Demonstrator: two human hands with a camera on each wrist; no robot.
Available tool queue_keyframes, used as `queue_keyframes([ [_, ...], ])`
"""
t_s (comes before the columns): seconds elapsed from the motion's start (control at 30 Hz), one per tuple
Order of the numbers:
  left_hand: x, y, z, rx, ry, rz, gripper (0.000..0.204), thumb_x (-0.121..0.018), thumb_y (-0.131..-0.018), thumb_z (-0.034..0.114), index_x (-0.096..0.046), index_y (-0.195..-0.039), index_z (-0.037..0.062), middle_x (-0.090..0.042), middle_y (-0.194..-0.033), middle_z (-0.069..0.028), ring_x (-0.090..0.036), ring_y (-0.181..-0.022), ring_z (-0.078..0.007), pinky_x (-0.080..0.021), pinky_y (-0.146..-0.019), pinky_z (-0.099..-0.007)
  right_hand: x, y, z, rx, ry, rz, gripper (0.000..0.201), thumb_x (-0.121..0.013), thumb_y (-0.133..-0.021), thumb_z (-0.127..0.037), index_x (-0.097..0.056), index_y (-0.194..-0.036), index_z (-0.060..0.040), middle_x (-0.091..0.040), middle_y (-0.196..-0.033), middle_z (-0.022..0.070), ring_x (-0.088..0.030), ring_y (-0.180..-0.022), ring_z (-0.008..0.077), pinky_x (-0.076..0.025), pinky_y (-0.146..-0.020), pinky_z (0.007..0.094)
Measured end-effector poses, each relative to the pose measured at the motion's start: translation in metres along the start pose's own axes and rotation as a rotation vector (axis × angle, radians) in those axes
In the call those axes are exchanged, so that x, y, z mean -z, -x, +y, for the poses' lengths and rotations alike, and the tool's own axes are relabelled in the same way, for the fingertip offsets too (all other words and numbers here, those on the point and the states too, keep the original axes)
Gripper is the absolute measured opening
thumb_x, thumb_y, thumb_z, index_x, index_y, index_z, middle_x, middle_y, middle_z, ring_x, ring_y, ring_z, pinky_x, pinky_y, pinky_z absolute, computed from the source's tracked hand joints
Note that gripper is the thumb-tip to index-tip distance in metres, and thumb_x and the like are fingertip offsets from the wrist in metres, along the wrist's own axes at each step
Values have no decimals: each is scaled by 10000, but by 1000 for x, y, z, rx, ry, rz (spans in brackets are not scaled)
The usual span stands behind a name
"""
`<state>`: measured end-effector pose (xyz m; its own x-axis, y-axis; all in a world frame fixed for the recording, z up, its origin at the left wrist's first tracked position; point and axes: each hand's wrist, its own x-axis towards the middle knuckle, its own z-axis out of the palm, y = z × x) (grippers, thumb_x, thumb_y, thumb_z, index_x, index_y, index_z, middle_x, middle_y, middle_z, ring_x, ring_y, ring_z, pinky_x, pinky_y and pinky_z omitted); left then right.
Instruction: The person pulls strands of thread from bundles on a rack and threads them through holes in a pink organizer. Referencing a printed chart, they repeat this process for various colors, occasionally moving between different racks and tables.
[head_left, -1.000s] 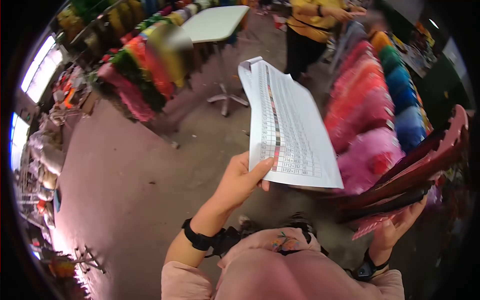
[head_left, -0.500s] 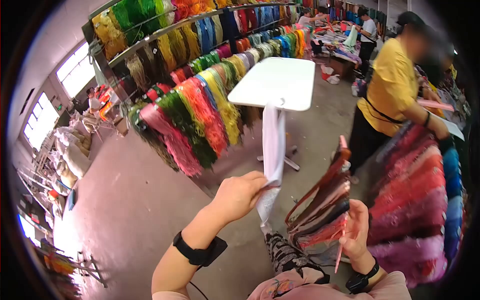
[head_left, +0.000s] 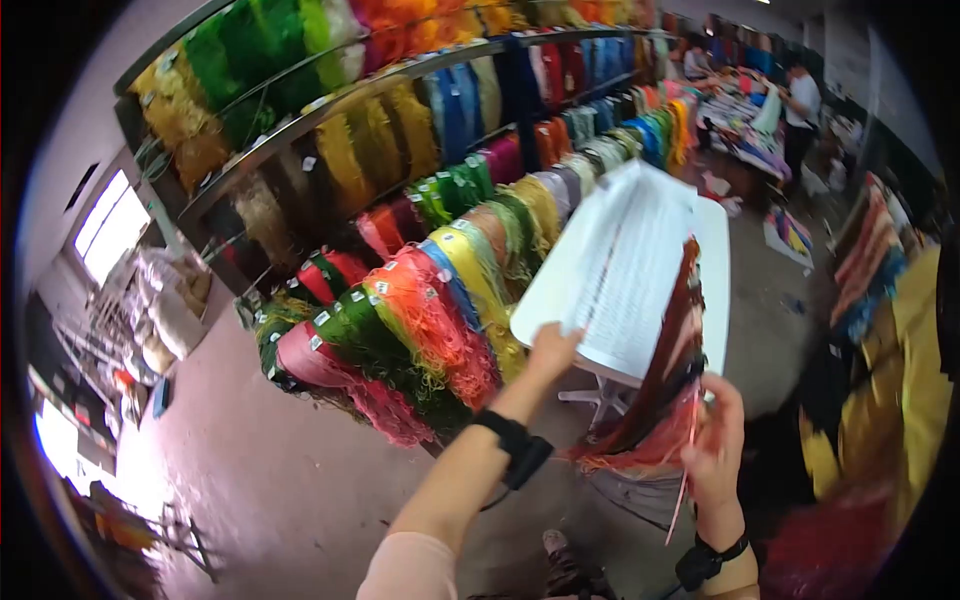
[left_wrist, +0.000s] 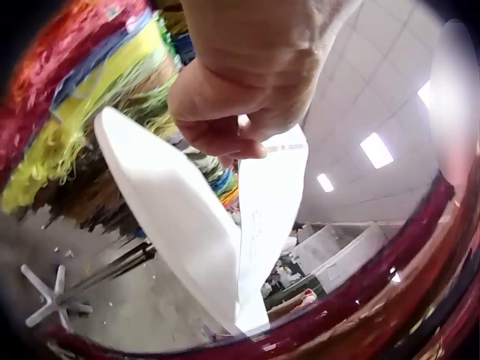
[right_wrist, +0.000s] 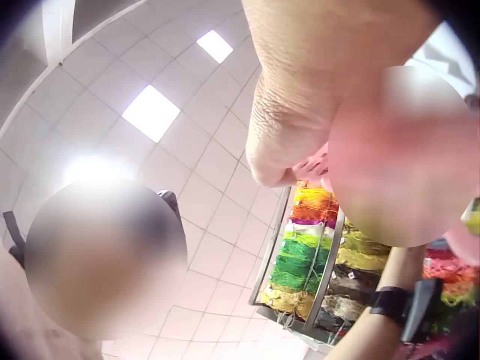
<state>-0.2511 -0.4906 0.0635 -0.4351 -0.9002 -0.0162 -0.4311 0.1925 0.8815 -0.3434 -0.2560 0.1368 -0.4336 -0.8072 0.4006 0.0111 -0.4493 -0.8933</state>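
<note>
- The left hand [head_left: 553, 350] is raised in front of the body, forearm stretched up and forward, a black band round the wrist.
- Its fingers [left_wrist: 225, 142] are curled and pinch the lower edge of a printed sheet [head_left: 632, 270], which stands up and away from the hand with its rows of print facing the head camera.
- In the left wrist view the sheet [left_wrist: 270, 202] hangs just below the pinching fingertips, with the white table [left_wrist: 169, 217] right beside it.
- The right hand [head_left: 718, 445] is held lower and to the right of the left hand, wrist bent upward, a dark band on the wrist.
- Its fingers are curled round a bundle of red and dark yarn strands [head_left: 665, 400]; the bundle rises just beside the sheet and touches its right edge, and loose threads hang down past the hand.
- Beyond both hands stands the white table [head_left: 712, 270] on a star foot.
- To the left of the left hand, racks of coloured yarn hanks [head_left: 420, 300] hang in rows.
- The right wrist view is mostly blurred; the grip cannot be told from it.
</note>
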Motion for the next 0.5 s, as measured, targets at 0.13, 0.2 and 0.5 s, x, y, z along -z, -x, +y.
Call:
queue_keyframes([
  [0.13,-31,-21,-32,227,134,-148,258,-506,-776,155,-556,-819,-94,-605,-618,-200,-626,-531,-256,-497,-490,-341,5,-102,69,-135,362,171,411,-506,-736,-64,-387,-1126,-12,-460,-971,74,-471,-821,135,-413,-687,256],
  [0.2,-46,-30,-65,265,318,-168,293,-505,-799,176,-503,-915,-93,-615,-640,-187,-621,-513,-241,-494,-461,-335,29,-138,138,158,937,177,412,-529,-737,-149,-404,-1090,21,-391,-1108,227,-377,-1033,369,-307,-911,391],
  [0.5,156,137,-192,178,514,-544,313,-490,-867,325,-523,-1016,51,-542,-846,-2,-526,-670,-85,-426,-552,-202,22,-141,211,-430,1848,-33,383,-409,-854,-282,-409,-1179,-80,-326,-1302,147,-320,-1194,291,-256,-906,577],
])
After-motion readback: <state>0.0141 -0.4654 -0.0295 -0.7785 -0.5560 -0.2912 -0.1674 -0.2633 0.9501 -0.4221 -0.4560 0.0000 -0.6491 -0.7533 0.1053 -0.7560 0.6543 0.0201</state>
